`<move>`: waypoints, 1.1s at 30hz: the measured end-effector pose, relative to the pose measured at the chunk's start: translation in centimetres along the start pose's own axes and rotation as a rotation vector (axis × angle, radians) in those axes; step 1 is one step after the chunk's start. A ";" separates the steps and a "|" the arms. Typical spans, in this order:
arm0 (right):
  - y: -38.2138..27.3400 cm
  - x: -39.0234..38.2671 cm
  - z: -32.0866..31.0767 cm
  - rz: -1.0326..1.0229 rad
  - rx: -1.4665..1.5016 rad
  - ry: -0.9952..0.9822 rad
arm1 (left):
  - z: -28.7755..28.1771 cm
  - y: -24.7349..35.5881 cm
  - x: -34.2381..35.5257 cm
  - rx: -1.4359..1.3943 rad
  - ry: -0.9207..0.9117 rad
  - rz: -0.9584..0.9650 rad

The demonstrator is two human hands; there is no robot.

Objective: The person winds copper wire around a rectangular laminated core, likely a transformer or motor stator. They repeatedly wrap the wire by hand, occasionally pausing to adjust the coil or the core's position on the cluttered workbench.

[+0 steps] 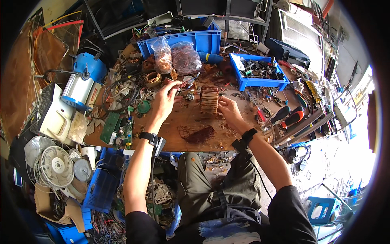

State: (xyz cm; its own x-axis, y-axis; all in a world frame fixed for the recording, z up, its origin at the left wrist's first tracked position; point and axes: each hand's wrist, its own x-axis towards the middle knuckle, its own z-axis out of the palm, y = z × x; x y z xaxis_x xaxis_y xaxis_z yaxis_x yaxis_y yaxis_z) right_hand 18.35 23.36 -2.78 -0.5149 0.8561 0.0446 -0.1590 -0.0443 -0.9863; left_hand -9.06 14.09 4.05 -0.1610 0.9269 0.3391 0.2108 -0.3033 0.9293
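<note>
Over the middle of the workbench [162, 136], my right hand [230, 110] grips the right side of a copper-wound coil [209, 100], a thick round brown piece with closely set ridges. To its left, my left hand [165, 99] is raised with thumb and fingers pinched together. Something small and reddish shows at those fingertips, too fine to make out. Just beyond them is a small clear round piece [188, 80]. A tangle of dark red wire [197, 134] lies on the wood in front of the coil.
Behind my hands are bags of copper wire [186, 59] and a blue crate [205, 40]. A blue tray [260, 84] of small parts stands back right, with screwdrivers [293, 118] nearer. Left are circuit boards [113, 129], a blue-and-silver machine [83, 81] and a fan [57, 166].
</note>
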 end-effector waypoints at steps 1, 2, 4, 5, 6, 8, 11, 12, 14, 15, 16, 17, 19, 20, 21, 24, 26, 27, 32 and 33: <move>0.2 0.1 -0.2 -0.028 -0.018 0.002 | 0.0 0.4 0.2 0.494 -0.017 0.158; 0.4 0.1 -0.5 -0.055 -0.035 0.003 | 0.8 0.6 -0.2 0.393 -0.063 0.139; 0.2 -0.1 -0.4 -0.068 -0.055 0.006 | 1.0 0.3 -1.0 0.773 -0.068 0.262; 0.1 -0.2 -0.4 -0.075 -0.066 0.008 | 1.4 0.1 -0.9 0.841 -0.057 0.282; -0.2 -0.4 -0.5 -0.069 -0.067 0.020 | 1.8 -0.5 -1.0 0.868 -0.074 0.348; -0.6 -0.4 -0.3 -0.055 -0.064 0.029 | 1.3 -2.5 -1.0 1.093 -0.214 0.320; 0.1 0.2 -1.1 -0.103 -0.108 -0.020 | 1.6 -4.2 -1.8 1.081 -0.201 0.288; 0.2 -0.2 -1.3 -0.101 -0.094 -0.015 | 2.1 -3.8 -1.8 1.080 -0.180 0.261; -0.2 -0.6 -1.0 -0.106 -0.065 -0.021 | 2.7 -1.8 -1.9 1.089 -0.123 0.207; 0.2 -0.5 -1.2 -0.104 -0.015 -0.024 | 2.7 -1.8 -1.7 1.092 -0.126 0.209; 0.6 -0.3 -1.4 -0.102 0.034 -0.027 | 2.7 -1.8 -1.6 1.095 -0.130 0.211; 1.0 -0.2 -1.7 -0.101 0.083 -0.028 | 2.7 -1.8 -1.4 1.097 -0.135 0.214; 0.1 -0.3 -0.7 -0.040 0.059 -0.060 | 1.6 -2.4 -1.9 1.065 -0.065 0.261; -0.3 -0.2 0.0 -0.010 0.047 -0.076 | 1.2 -2.7 -2.1 1.048 -0.030 0.284; -0.3 0.0 0.0 -0.018 0.115 -0.060 | 1.6 -1.6 -2.2 1.048 -0.050 0.234; 0.4 0.5 -0.9 0.065 0.200 -0.010 | 1.4 -1.7 -1.8 0.936 -0.252 0.253; 0.9 0.9 -1.7 0.066 0.180 -0.048 | 1.9 -1.2 -1.2 0.768 -0.251 0.139; 0.7 1.1 -1.5 0.067 0.170 -0.076 | 1.9 -1.4 -0.9 0.699 -0.228 0.115; 0.2 1.1 -0.4 0.089 0.165 -0.126 | 1.5 -3.3 1.4 0.391 -0.409 0.033; 0.5 1.0 -0.9 0.083 0.156 -0.123 | 1.6 -3.4 1.9 0.395 -0.441 0.000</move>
State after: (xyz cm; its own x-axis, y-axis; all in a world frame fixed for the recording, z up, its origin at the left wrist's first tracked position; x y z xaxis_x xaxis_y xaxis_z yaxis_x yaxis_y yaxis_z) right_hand 18.50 24.67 -3.38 -0.6292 0.7772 -0.0075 -0.2349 -0.1993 -0.9514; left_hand -8.53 17.24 1.28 0.2367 0.9570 0.1676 0.5678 -0.2762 0.7755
